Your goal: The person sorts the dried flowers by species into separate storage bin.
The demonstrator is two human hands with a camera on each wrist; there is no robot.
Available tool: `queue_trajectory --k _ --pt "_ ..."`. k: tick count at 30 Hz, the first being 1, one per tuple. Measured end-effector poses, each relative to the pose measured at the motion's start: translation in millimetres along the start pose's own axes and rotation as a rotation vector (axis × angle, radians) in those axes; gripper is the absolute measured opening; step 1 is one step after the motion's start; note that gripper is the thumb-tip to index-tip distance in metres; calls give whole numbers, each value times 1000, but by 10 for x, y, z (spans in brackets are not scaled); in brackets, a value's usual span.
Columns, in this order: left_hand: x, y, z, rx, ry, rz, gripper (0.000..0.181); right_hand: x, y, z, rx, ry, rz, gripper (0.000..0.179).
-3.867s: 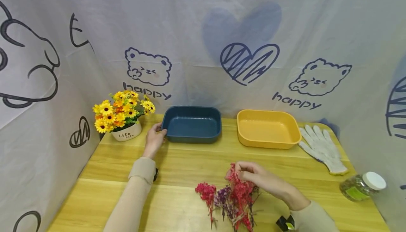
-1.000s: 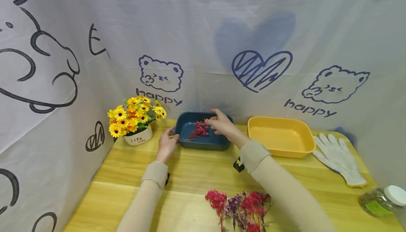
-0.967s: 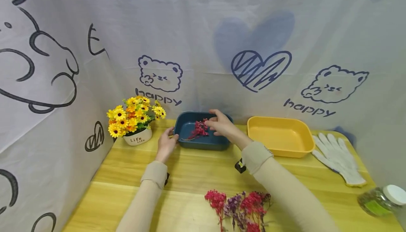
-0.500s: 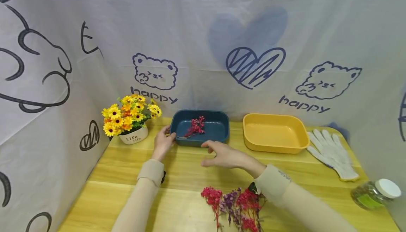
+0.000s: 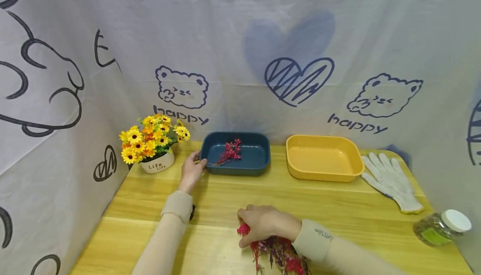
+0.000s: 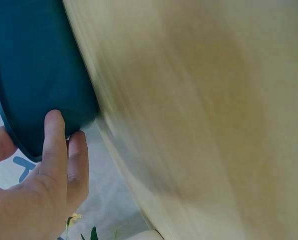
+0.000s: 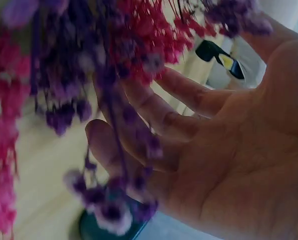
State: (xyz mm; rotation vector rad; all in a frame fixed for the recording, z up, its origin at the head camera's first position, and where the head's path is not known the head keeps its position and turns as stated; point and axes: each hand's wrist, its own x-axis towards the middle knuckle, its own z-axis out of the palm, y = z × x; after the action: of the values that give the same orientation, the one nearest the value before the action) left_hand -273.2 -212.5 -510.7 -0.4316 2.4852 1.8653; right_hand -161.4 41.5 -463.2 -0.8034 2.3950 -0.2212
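With fingers and thumb set round its left end, my left hand grips the dark blue tray. In the left wrist view, fingers lie along the outer wall of the tray. A sprig of pink dried flowers lies inside it. My right hand is low over a bunch of pink and purple dried flowers at the front, partly hiding them. Its fingers are spread and bent; in the right wrist view, purple blossoms hang before the fingers and palm.
A yellow tray stands right of the blue one, with a white glove beside it. A lidded jar lies tilted at the right edge. Yellow flowers in a white pot stand at left. A printed cloth hangs behind.
My right hand laid the pink sprig in the blue tray, let go, and came back down to the flowers at the front. My left hand stayed at the tray.
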Motion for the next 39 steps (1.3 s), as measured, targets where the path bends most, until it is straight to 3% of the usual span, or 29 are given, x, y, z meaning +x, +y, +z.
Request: queue_trajectory --k 6,16,21,31,39 --pt "-14 -5 14 -16 6 8 57 27 -73 121 -126 46 1 50" --pt "-9 9 22 -14 14 14 56 144 -45 190 -32 63 -69 27" --pt "-1 12 20 -21 12 17 56 186 -20 158 57 85 -131 17" --pt "-2 -30 17 -20 1 4 57 157 63 -10 394 96 -208 14" --pt "3 -23 17 -8 4 11 57 112 199 -169 518 232 -269 15"
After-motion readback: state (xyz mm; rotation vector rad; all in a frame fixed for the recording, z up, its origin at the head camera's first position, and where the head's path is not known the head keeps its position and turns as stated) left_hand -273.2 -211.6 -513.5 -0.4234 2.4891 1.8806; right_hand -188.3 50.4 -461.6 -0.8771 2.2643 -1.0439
